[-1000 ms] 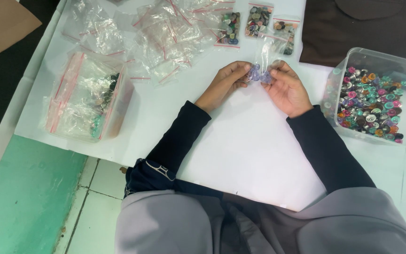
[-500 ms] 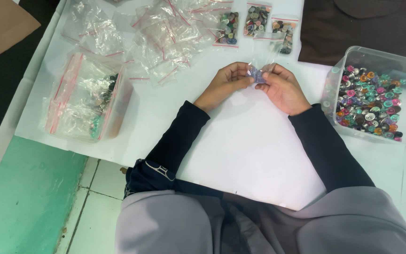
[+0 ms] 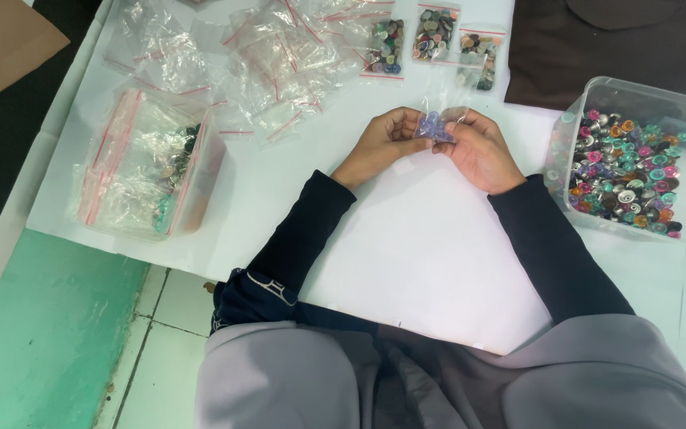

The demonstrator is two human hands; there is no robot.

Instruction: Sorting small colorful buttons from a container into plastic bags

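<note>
My left hand (image 3: 383, 141) and my right hand (image 3: 479, 147) meet over the white table (image 3: 406, 262), both pinching a small clear zip bag (image 3: 437, 125) that holds a few purple buttons. The bag's top edge sticks up between my fingertips. A clear plastic tub (image 3: 637, 159) full of many coloured buttons stands just right of my right hand. Beyond my hands lie filled small button bags (image 3: 385, 46) in a row.
A heap of empty clear zip bags (image 3: 279, 56) lies at the back left. A clear container stuffed with bags (image 3: 148, 163) sits at the left edge. Dark cloth (image 3: 613, 40) covers the back right. Green and white floor shows at the lower left.
My hands drew slightly closer together around the small bag and shifted a little; the bag sits lower between my fingers than before.
</note>
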